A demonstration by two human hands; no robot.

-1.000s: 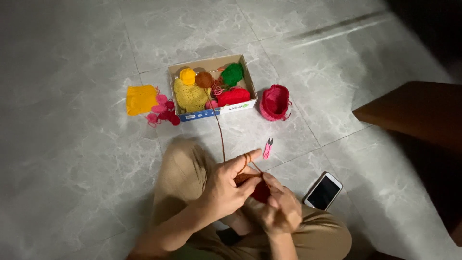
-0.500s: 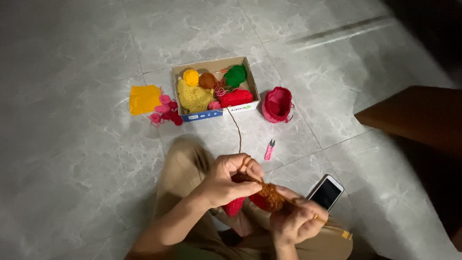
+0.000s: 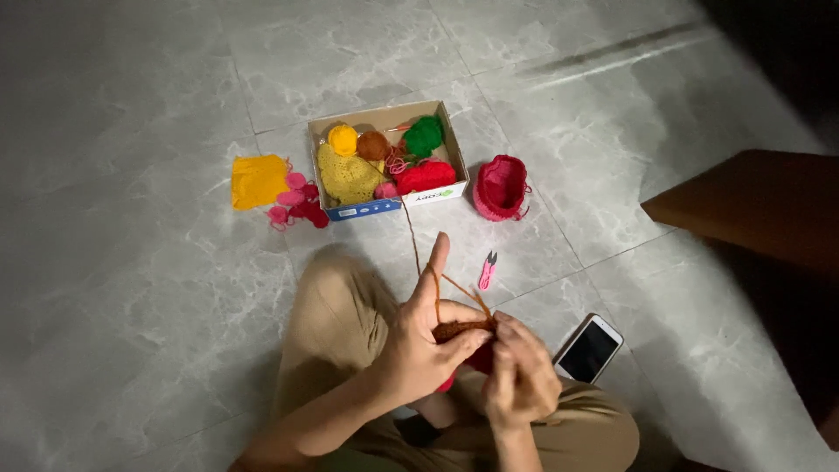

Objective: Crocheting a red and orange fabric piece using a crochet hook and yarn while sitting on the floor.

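Over lap | left hand [image 3: 419, 345], right hand [image 3: 523, 378] pinch brown crochet piece [image 3: 461, 330] | phone [image 3: 589, 349] just beside

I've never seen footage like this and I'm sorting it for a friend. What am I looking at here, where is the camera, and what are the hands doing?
There is no machine. The camera sits on a person's head and looks down at their lap as they sit on a grey tiled floor. The left hand and right hand together hold a small brown crochet piece; brown yarn runs from it to an open cardboard box of coloured yarn. Beside the box lie a yellow knitted square and a red knitted pouch. Pink snips and a phone lie nearby.
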